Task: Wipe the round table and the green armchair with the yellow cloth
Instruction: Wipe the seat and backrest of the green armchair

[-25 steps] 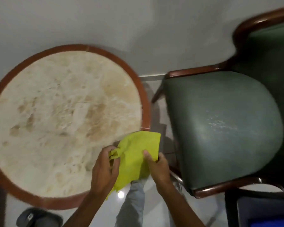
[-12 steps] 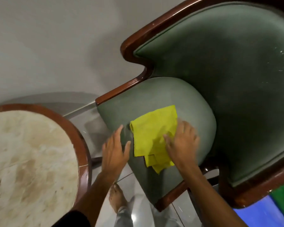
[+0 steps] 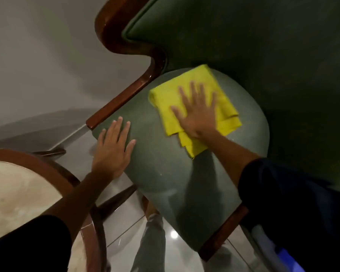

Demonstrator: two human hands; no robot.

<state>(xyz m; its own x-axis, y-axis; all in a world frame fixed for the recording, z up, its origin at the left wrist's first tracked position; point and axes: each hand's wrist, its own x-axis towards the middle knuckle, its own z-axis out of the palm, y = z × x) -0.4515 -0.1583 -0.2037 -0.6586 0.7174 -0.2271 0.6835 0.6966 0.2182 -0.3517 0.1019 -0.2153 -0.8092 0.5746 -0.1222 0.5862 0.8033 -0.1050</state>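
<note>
Folded bright yellow cloth [image 3: 188, 95] spread flat on the far part of the rounded green upholstered seat of the green armchair [image 3: 165, 163], close to where seat meets the dark green backrest. Pressed down by the right hand [image 3: 198, 114], palm flat, fingers spread wide and straight, gripping nothing, only bearing on the fabric; slightly blurred. Loose folded layers of the cloth sticking out near the wrist, on the near side. Dark sleeve covering the right forearm, lower right. Left hand [image 3: 114, 150] laid flat and open on the left edge of the seat cushion, fingers together and extended, holding nothing, well clear of the cloth. Glossy reddish-brown wooden armrest rail [image 3: 122, 97] running along the seat's far left edge, curving up around the backrest; matching wood trim at the seat's near right corner. Round bench with pale marbled top and reddish-brown wooden rim [image 3: 53, 173] at the lower left, just beside the armchair, partly cut off by the frame. Pale glossy tiled floor [image 3: 126, 228] between bench and chair, with a grey trouser leg [image 3: 151, 244] visible below the seat. Plain grey wall [image 3: 37, 55] at the far left.
</note>
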